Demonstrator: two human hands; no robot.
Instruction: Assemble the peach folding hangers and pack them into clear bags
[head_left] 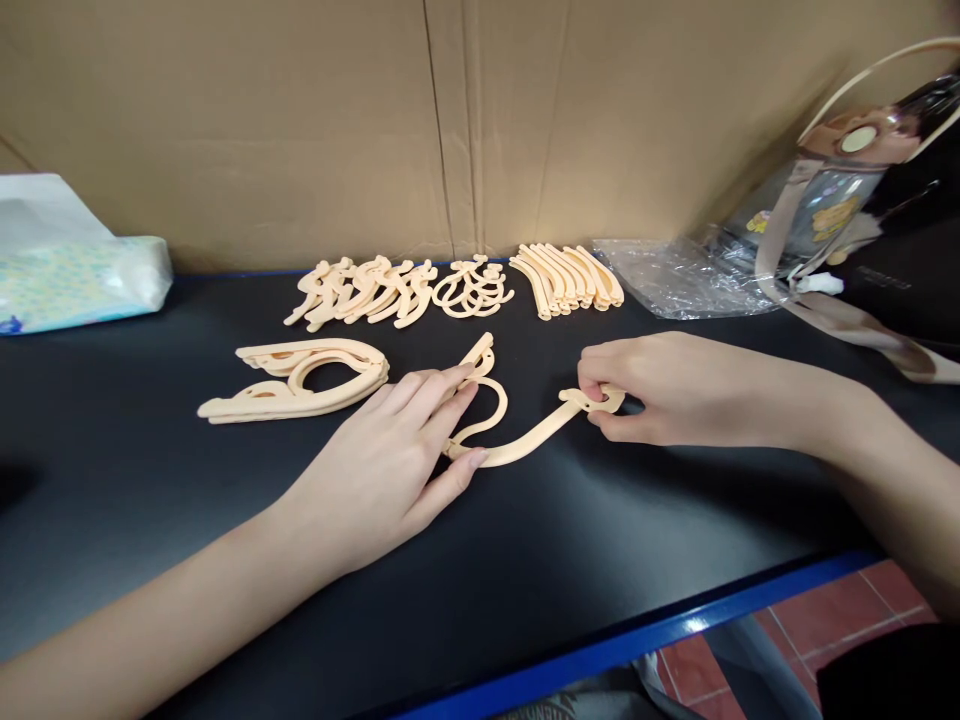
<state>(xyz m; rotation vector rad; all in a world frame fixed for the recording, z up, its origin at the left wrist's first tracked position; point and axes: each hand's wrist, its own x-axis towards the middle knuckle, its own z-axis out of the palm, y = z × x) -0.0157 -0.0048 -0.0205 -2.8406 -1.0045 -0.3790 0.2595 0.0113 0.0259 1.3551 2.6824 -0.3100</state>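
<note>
A peach plastic hanger piece (pixel 517 440) with a hook and a curved arm lies on the black table (pixel 225 520). My left hand (pixel 390 465) rests flat on its hook end, fingers stretched out and pressing it down. My right hand (pixel 652 390) pinches the far end of the curved arm between thumb and fingers. A small stack of assembled folded hangers (pixel 300 380) lies just left of my left hand.
Along the cardboard wall lie rows of loose peach parts: jagged pieces (pixel 360 290), hooks (pixel 472 288) and curved arms (pixel 566 278). A clear plastic bag (pixel 675 275) and a tote bag (pixel 847 200) sit at the right, a tissue pack (pixel 75 280) at the left. The blue table edge (pixel 675 625) runs in front.
</note>
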